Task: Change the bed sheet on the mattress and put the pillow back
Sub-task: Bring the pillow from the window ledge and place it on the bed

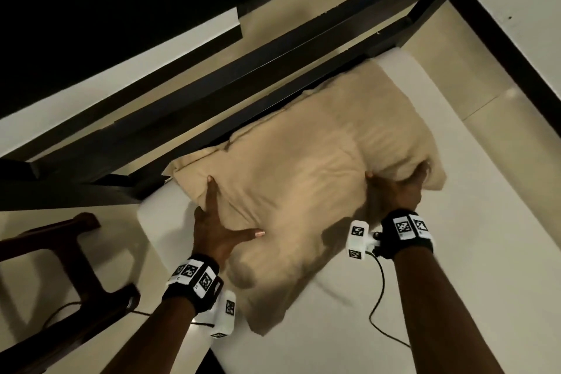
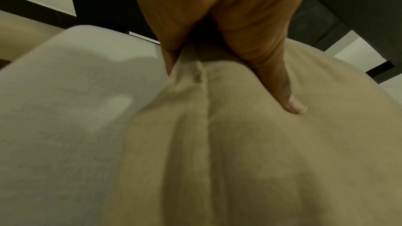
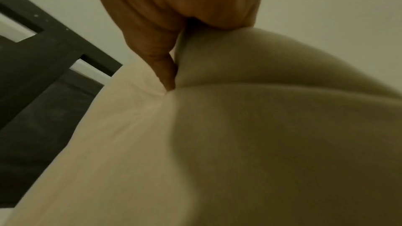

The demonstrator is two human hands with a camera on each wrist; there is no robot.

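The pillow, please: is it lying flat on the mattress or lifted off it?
Lying flat: the pillow rests on the mattress, with both hands on its near edge.

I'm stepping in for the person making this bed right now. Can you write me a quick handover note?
Left hand: fingers spread, pressing the pillow's near-left edge.
Right hand: grips the pillow's right end, thumb on top.
Pillow: tan, on the white sheet at the mattress's head end, beside the dark bed frame.
Done: the sheet looks spread over the visible mattress; pillow is on it.
Left: square the pillow, let go.
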